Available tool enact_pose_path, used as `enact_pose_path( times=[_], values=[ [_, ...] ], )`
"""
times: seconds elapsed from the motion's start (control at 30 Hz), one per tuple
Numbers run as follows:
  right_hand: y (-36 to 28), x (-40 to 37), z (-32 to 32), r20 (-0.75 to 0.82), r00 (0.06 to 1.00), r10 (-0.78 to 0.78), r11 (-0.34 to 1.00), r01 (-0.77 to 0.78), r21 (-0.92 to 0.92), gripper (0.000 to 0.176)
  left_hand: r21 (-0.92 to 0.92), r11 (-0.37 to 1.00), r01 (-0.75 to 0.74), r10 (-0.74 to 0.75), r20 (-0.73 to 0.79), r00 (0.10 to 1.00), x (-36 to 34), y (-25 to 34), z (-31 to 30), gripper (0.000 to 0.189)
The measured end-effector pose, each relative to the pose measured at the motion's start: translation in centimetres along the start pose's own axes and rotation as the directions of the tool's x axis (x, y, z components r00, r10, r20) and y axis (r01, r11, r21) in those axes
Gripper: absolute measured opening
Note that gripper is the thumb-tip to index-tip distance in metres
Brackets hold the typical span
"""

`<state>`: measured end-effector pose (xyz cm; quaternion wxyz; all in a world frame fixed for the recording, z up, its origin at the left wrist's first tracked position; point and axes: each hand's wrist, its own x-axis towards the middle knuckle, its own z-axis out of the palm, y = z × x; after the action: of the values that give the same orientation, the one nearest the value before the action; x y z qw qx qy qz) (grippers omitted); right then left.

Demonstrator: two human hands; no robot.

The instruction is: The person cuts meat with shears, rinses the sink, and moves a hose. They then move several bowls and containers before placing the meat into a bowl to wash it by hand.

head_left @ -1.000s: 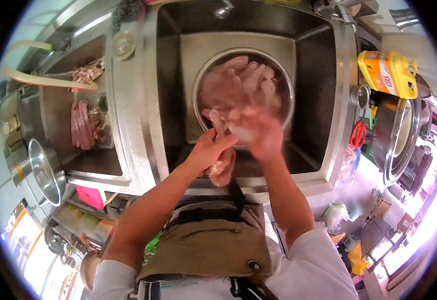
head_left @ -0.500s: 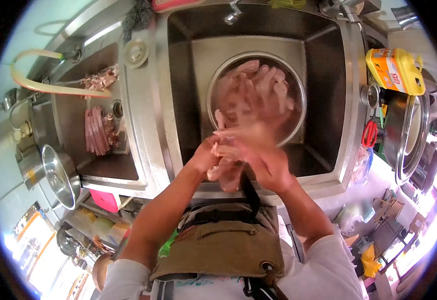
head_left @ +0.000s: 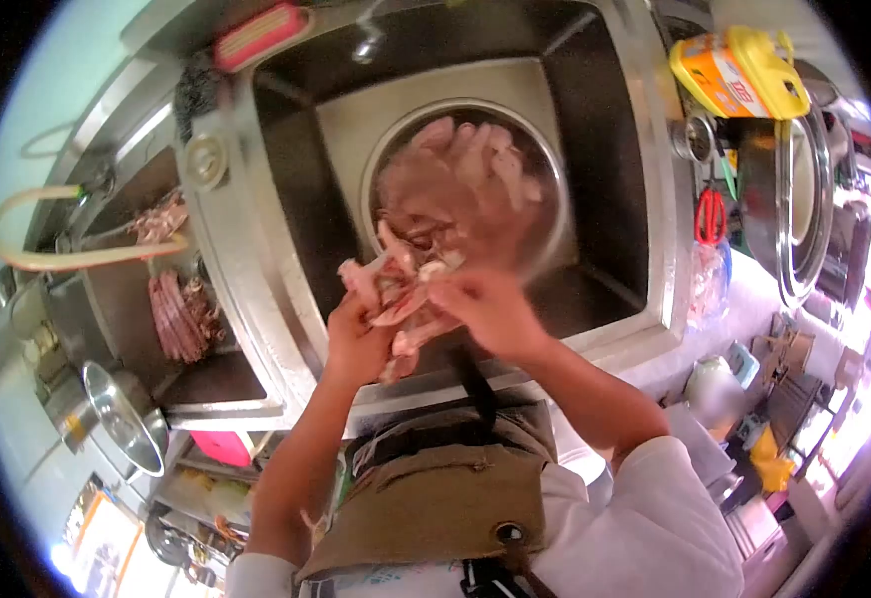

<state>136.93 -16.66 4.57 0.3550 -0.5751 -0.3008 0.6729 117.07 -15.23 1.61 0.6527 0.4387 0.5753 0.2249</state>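
While the sink fills twelve o'clock, its steel bowl looks heaped with pale meat, so I'd say most remains undone. Left hand and right hand both pinch one stringy meat piece at the bowl's seven o'clock.

Fisheye view, and it bends hard: the sink rim curves like a bow, and a black vignette rings every corner. Bright light pours in from the right and lower right, blown out to pinkish white there, while the left edge washes pale blue. The sink walls sit in deep shadow, with a soft sheen on the bowl rim. The left hand, right hand and the meat strips between them are smeared with motion blur. The yellow bottle reads crisp and saturated.
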Motion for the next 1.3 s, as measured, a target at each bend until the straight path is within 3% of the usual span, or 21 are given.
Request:
enact_pose_path(
  times=[0.07, 0.1, 0.23, 0.3, 0.37, 0.43, 0.53, 0.57, 0.63, 0.73, 0.83, 0.93, 1.03, 1.07, 1.17, 1.23, 1.3],
  values=[
    [0.4, -0.3, 0.5, 0.036, 0.995, 0.091, 0.989, -0.095, 0.116, 0.026, 0.065, 0.993, -0.096, 0.095, 0.011, 0.995, -0.8, 0.5, -0.1, 0.022],
    [0.7, -0.4, 0.7, 0.065, 0.989, 0.135, 0.974, -0.144, 0.175, 0.026, 0.027, 0.999, -0.039, 0.038, 0.034, 0.999, -1.0, 0.0, -0.2, 0.026],
    [1.8, -0.7, 1.5, 0.147, 0.988, 0.047, 0.92, -0.1, 0.379, 0.022, 0.003, 0.995, 0.101, -0.1, 0.177, 0.979, -1.6, -1.6, -1.9, 0.048],
    [1.9, -0.9, 1.5, 0.175, 0.983, 0.062, 0.934, -0.119, 0.336, 0.02, 0.247, 0.959, -0.139, 0.074, 0.255, 0.964, -2.3, -0.6, -1.9, 0.049],
    [0.8, -1.1, 1.5, 0.233, 0.97, 0.061, 0.925, -0.143, 0.353, 0.019, 0.077, 0.994, 0.071, -0.093, 0.342, 0.935, -1.5, -1.8, -2.6, 0.047],
    [-1.0, -1.4, 1.3, 0.316, 0.948, 0.037, 0.886, -0.177, 0.427, 0.018, -0.04, 0.979, 0.199, -0.169, 0.376, 0.911, -1.1, -2.2, -2.7, 0.047],
    [0.2, -1.5, 1.5, 0.277, 0.96, -0.049, 0.933, -0.055, 0.355, 0.016, -0.181, 0.919, 0.351, -0.291, 0.29, 0.912, -1.0, -1.3, -2.1, 0.038],
    [0.5, -1.7, 1.8, 0.264, 0.964, 0.013, 0.919, -0.115, 0.376, 0.016, -0.249, 0.852, 0.46, -0.404, 0.247, 0.881, -1.1, -0.9, -2.2, 0.031],
    [0.9, -1.9, 2.2, 0.243, 0.96, 0.137, 0.878, -0.231, 0.42, 0.016, -0.265, 0.838, 0.477, -0.454, 0.148, 0.879, -1.2, -0.5, -2.2, 0.025],
    [-0.2, -2.3, 1.5, 0.281, 0.957, 0.072, 0.936, -0.162, 0.312, 0.016, 0.073, 0.984, 0.162, -0.164, 0.015, 0.986, -1.6, 1.2, -1.7, 0.014],
    [-0.8, -2.6, 1.1, 0.301, 0.953, 0.008, 0.963, -0.089, 0.254, 0.016, 0.185, 0.982, 0.05, -0.059, 0.043, 0.997, -1.5, 1.2, -2.0, 0.016],
    [0.4, -2.9, 1.0, 0.255, 0.966, -0.048, 0.956, -0.03, 0.293, 0.016, 0.153, 0.982, 0.11, -0.117, 0.043, 0.992, -1.4, 1.0, -1.4, 0.016],
    [2.6, -3.6, 0.7, 0.134, 0.988, -0.075, 0.984, 0.052, 0.172, 0.017, 0.057, 0.989, 0.138, -0.141, 0.039, 0.989, -1.2, 1.2, -0.3, 0.015],
    [2.7, -3.9, 0.3, 0.133, 0.988, -0.076, 0.98, 0.05, 0.191, 0.017, 0.115, 0.988, 0.101, -0.107, 0.042, 0.993, -1.1, 1.1, 0.0, 0.022],
    [2.0, -4.9, -1.5, 0.08, 0.991, -0.103, 0.95, 0.074, 0.303, 0.015, -0.086, 0.947, 0.311, -0.308, 0.043, 0.95, -0.6, 3.4, 0.4, 0.033],
    [0.8, -5.6, -3.3, -0.035, 0.989, -0.144, 0.883, 0.144, 0.448, 0.01, -0.06, 0.992, 0.112, -0.106, 0.096, 0.99, -0.4, 2.4, -1.3, 0.039],
    [-0.2, -4.7, -6.4, -0.185, 0.979, 0.084, 0.985, -0.054, 0.165, 0.015, -0.065, 0.996, -0.067, 0.077, 0.153, 0.985, -0.4, -0.3, -2.7, 0.037]
  ],
)
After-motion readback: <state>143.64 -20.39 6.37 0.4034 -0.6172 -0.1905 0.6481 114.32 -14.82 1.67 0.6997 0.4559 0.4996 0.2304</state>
